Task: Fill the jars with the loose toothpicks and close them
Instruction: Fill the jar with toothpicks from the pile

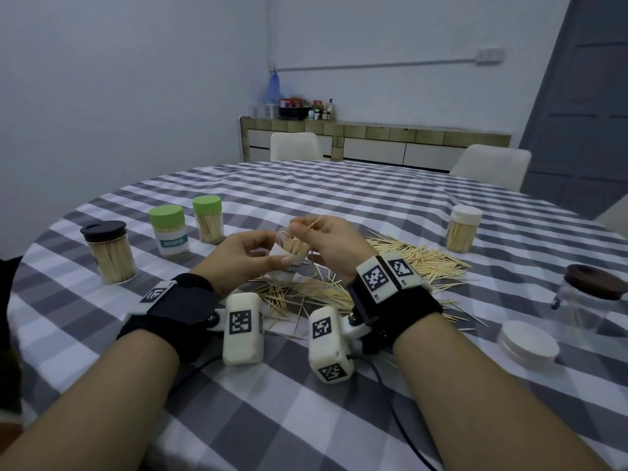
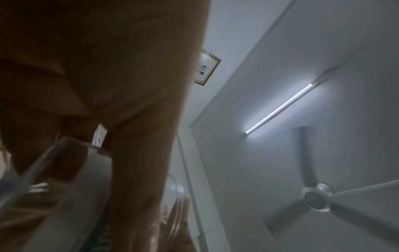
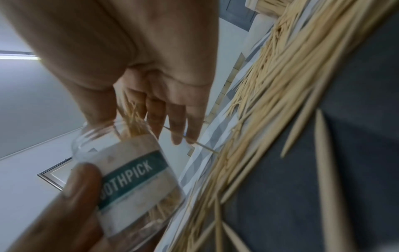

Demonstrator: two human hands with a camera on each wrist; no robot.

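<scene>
The open labelled jar is gripped, tilted, in the left hand above the loose toothpicks on the counter. A toothpick bundle is pinched in the right hand at the jar's mouth, its long axes lying roughly along the jar's axis.

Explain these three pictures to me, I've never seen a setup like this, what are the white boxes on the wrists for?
No machine here: a person works with bare hands. The big picture comes from a camera on their head; the other two come from the white marker-tagged boxes strapped at each wrist, looking along the fingers. The left hand grips a clear plastic jar labelled TOOTHPICK, its top open. The right hand pinches a few thin wooden toothpicks at its mouth. On the grey-and-white checked tablecloth lie a heap of loose toothpicks, four filled, capped jars and a loose round white lid.
</scene>
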